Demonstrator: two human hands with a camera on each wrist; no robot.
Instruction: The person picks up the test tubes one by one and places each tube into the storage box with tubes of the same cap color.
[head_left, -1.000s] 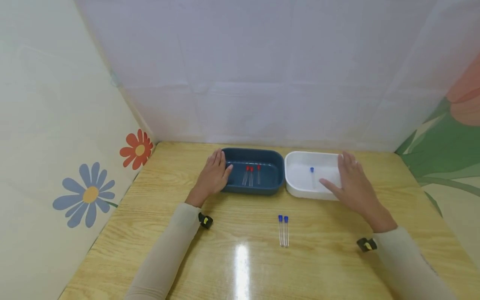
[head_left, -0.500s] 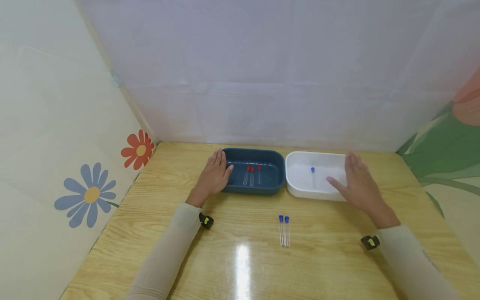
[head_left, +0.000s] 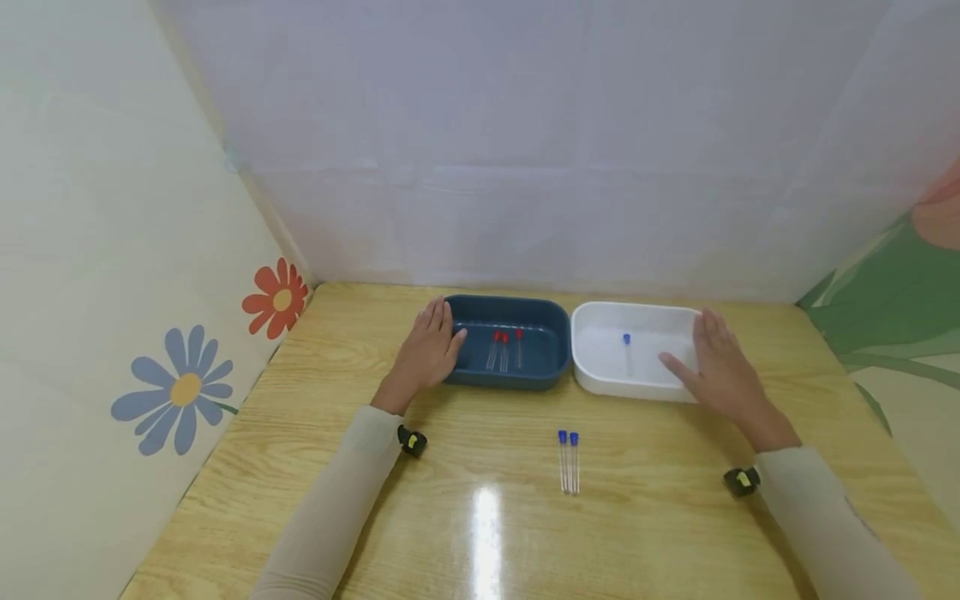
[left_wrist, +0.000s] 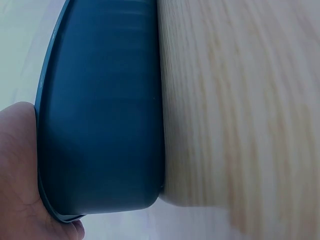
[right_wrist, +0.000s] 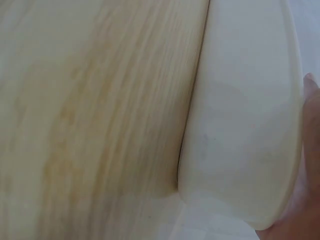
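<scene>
My left hand (head_left: 429, 352) lies along the left end of a dark blue tray (head_left: 510, 380), fingers straight and thumb over the rim. Inside that tray are 3 thin clear tubes with red caps (head_left: 519, 334). At the right end of a white tray (head_left: 622, 387), my right hand (head_left: 726, 368) rests with straight fingers, its thumb reaching over the rim. One clear tube with a blue cap (head_left: 627, 339) lies in the white tray. The left wrist view shows the blue tray's side wall (left_wrist: 100, 110); the right wrist view shows the white one's wall (right_wrist: 240, 110).
Two blue-capped tubes (head_left: 568, 462) lie side by side on the wooden table (head_left: 420, 517), in front of the trays. Both trays stand end to end near the back wall (head_left: 480, 167). Flower-printed panels (head_left: 180, 250) flank the table.
My right hand has shifted right, from over the white tray's right part to its end. The left hand stays at the blue tray, and the tubes have not moved.
</scene>
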